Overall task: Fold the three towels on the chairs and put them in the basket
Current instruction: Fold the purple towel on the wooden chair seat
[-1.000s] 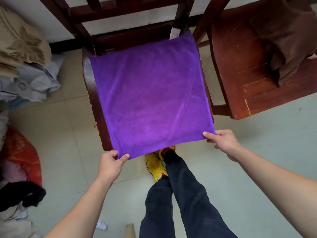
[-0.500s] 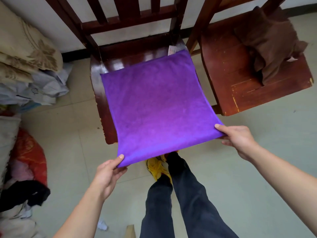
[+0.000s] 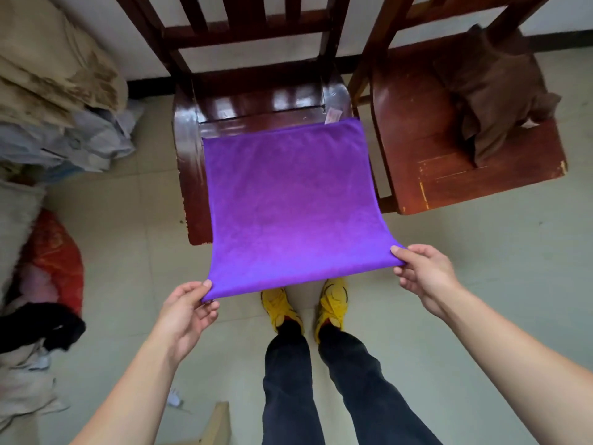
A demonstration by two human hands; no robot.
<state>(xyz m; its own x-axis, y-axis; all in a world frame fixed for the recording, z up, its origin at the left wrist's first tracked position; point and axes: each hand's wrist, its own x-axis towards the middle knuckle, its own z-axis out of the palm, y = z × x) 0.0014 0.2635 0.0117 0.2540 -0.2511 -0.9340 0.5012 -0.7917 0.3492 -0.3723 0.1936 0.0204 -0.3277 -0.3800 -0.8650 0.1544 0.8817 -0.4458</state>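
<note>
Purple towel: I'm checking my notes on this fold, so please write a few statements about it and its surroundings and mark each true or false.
1. Both hands pinch the purple towel by its near corners: left hand, right hand. True.
2. The towel's far edge lies on the left chair. True.
3. The brown towel is neatly folded. False: it lies crumpled on the right chair.
4. The person wears black shoes. False: the shoes are yellow.
5. A basket stands between the chairs. False: none shows.

Two dark wooden chairs (image 3: 189, 162) (image 3: 449, 187) stood side by side on a pale tiled floor (image 3: 481, 284) against a far white wall (image 3: 141, 56), with heaped cloth (image 3: 57, 101) at left.
</note>
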